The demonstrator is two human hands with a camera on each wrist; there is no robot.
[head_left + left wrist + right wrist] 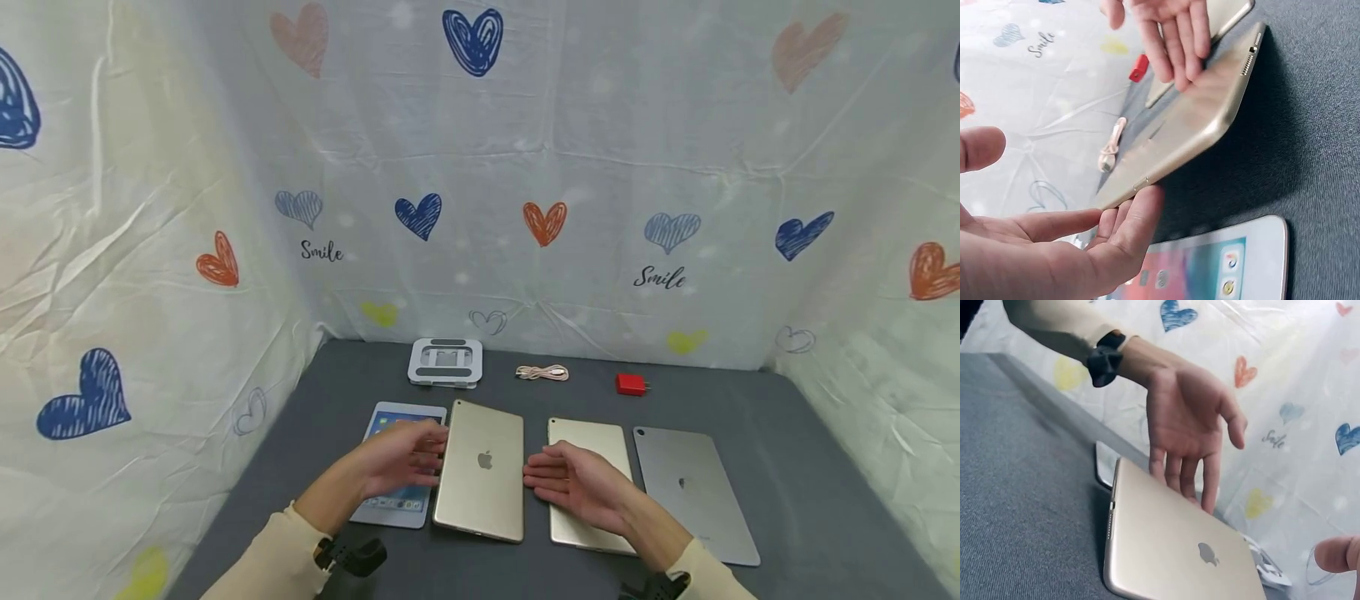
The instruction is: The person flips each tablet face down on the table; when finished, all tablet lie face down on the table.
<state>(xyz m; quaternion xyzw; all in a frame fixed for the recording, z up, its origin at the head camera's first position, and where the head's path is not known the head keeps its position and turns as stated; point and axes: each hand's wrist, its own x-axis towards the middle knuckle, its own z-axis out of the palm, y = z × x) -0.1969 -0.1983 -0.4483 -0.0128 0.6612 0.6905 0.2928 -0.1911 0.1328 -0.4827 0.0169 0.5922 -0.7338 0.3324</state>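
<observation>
A gold tablet (480, 479), back side up with an apple logo, stands tilted in the middle, its left edge raised off the dark cloth. My left hand (405, 458) touches that raised edge with fairly straight fingers, the thumb held apart in the left wrist view. Palm inward, my right hand (577, 483) is by the tablet's right edge with its fingers extended; whether it touches cannot be made out. Below the left hand lies a white tablet (386, 510) with its screen lit. Partly under the right hand is a second gold tablet (577, 533), also back up.
A grey tablet (693, 492) lies back up at the right. Along the back are a folded silver stand (446, 362), a coiled pale cable (542, 372) and a red charger plug (631, 384). A heart-printed curtain (600, 108) encloses the dark table cloth (795, 467).
</observation>
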